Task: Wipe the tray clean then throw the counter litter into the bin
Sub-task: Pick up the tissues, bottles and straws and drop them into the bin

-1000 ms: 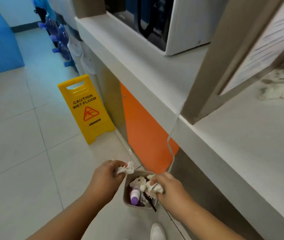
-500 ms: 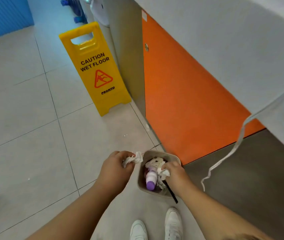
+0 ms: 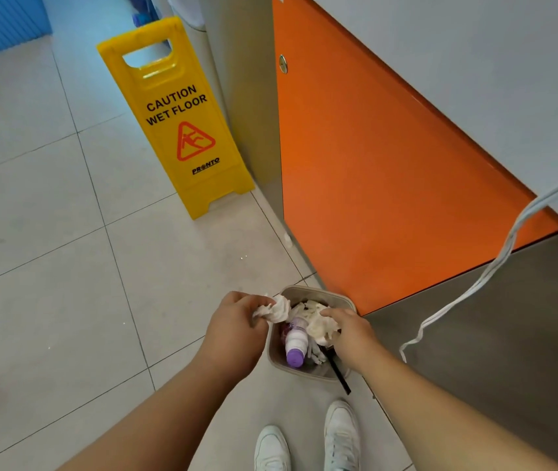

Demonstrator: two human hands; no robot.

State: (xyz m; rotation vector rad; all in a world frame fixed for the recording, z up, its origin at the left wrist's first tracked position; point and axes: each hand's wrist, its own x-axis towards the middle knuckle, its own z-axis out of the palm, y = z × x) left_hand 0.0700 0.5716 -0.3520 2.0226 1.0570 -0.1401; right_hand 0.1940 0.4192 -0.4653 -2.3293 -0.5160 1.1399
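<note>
Litter drop at bin, lower centre of frame.
White sneakers (image 3: 304, 443) planted at bottom edge, just short of small beige plastic bin (image 3: 318, 293) on floor tile. Crumpled white tissue wad (image 3: 275, 311) pinched in left hand (image 3: 236, 322) at bin's left rim, likely queued for release. Second white tissue wad (image 3: 321, 326) under curled fingers of right hand (image 3: 352, 334) inside bin, apparently tamped beside white purple-capped bottle (image 3: 294, 345) to make room. Orange cabinet door (image 3: 389, 164) behind; yellow wet-floor sign (image 3: 175, 120) upper left. Tray not in view.

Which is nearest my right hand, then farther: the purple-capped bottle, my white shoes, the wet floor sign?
1. Purple-capped bottle, in the bin beside the right hand.
2. White shoes, on the floor below.
3. Wet floor sign, far ahead, left.
</note>
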